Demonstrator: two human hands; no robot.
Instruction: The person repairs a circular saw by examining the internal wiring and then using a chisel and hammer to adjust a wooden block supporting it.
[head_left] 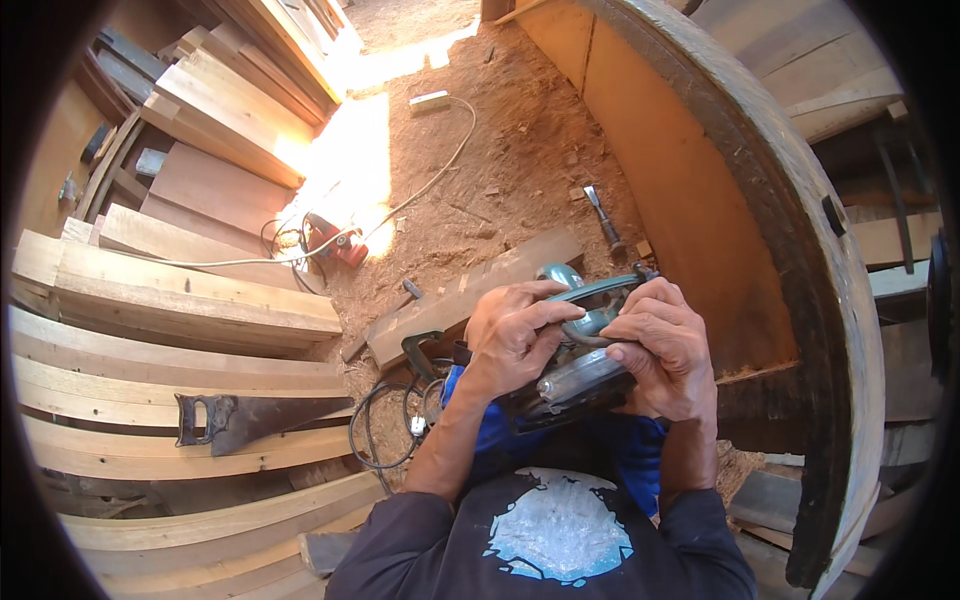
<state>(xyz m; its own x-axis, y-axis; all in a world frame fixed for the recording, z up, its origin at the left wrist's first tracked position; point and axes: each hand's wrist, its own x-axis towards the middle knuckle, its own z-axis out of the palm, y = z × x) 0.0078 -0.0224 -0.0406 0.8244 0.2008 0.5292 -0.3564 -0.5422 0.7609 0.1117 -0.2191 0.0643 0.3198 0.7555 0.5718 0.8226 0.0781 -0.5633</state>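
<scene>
The green power tool (590, 323) is right of centre in the frame. The left hand (515, 335) and right hand (662, 345) each hold it in a narrow finger grip. Handling appears unfinished: the tool is not set down; a white plug (417, 425) lies unconnected, lower centre.

The teal-and-silver metal power tool (580, 374) is partly covered by the bare left hand (510, 335) and bare right hand (662, 345); the black printed shirt (560, 535) is cut off by the lower edge.
</scene>
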